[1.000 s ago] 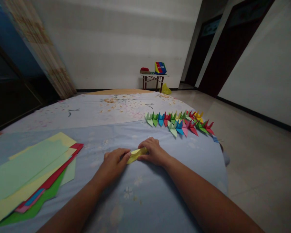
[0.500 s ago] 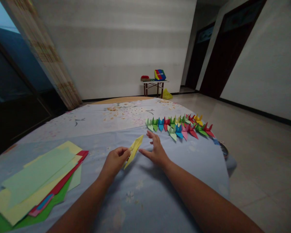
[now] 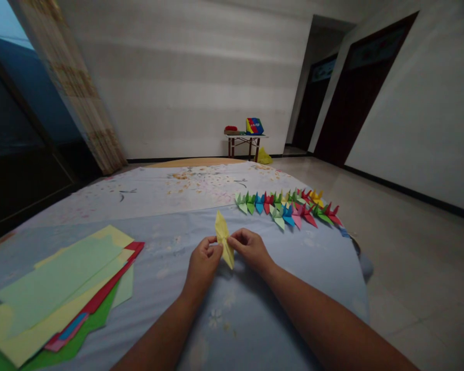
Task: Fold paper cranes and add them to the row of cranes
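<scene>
A folded yellow paper (image 3: 222, 226), long and pointed at both ends, is held up just above the blue floral tablecloth (image 3: 170, 304). My left hand (image 3: 204, 257) pinches its left side near the middle between thumb and fingers. On the opposite side my right hand (image 3: 253, 250) is closed, its thumb and forefinger gripping the paper's middle. Beyond the right hand stand several folded paper cranes (image 3: 288, 214) in two rows, in green, blue, red, pink and yellow.
To the left lies a pile of coloured paper sheets (image 3: 62, 278), pale green, yellow, red and green. The table's curved edge runs along the right. Against the far wall is a small table (image 3: 245, 136) carrying a colourful box (image 3: 254, 126); a yellow bag (image 3: 263, 156) sits beside it.
The yellow paper was lifted off the cloth and turned from lying slantwise to nearly upright. My right hand let go of it, fingers spread, then took hold again at its middle.
</scene>
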A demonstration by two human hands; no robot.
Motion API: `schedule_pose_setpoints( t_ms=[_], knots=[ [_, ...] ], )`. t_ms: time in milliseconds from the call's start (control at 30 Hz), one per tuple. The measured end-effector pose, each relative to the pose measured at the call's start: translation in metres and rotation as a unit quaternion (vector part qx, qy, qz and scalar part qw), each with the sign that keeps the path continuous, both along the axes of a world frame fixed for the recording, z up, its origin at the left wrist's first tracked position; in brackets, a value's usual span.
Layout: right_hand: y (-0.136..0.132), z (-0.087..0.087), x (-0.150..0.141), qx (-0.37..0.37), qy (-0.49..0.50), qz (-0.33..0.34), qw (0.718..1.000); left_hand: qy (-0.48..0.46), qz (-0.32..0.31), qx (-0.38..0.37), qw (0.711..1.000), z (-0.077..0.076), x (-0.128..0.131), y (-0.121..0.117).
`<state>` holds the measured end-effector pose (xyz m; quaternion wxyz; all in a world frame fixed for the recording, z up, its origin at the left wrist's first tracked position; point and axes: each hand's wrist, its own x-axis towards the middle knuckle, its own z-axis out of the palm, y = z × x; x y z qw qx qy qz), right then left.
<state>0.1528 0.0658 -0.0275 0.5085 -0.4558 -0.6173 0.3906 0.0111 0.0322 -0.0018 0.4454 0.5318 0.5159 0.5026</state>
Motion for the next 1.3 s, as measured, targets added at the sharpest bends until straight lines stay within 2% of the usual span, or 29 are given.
schedule_pose_setpoints(
  t_ms=[167,300,533,733,1000,1133,1300],
  knots=[
    [-0.003,0.004,0.005,0.022,-0.031,-0.019,0.999,-0.028,-0.005,0.023,0.999,-0.001,0.005,0.004],
    [-0.007,0.010,0.005,0.076,-0.060,-0.043,0.994,-0.027,0.009,0.043,0.999,0.002,0.006,0.002],
    [-0.010,0.012,0.005,0.126,-0.033,-0.051,0.990,-0.029,-0.004,0.070,0.997,0.005,0.006,-0.001],
    [-0.009,0.013,0.007,0.183,-0.057,-0.063,0.979,-0.003,0.000,0.073,0.997,0.005,0.007,-0.001],
    [-0.015,0.019,0.003,0.198,-0.093,-0.054,0.974,0.019,0.028,0.069,0.997,0.006,0.003,-0.002],
    [-0.020,0.020,-0.006,0.186,-0.101,-0.042,0.977,0.060,0.052,0.086,0.993,0.008,0.002,-0.004],
    [-0.021,0.020,-0.010,0.168,-0.098,-0.062,0.979,0.111,0.052,0.113,0.986,0.006,0.003,-0.007]
  ],
)
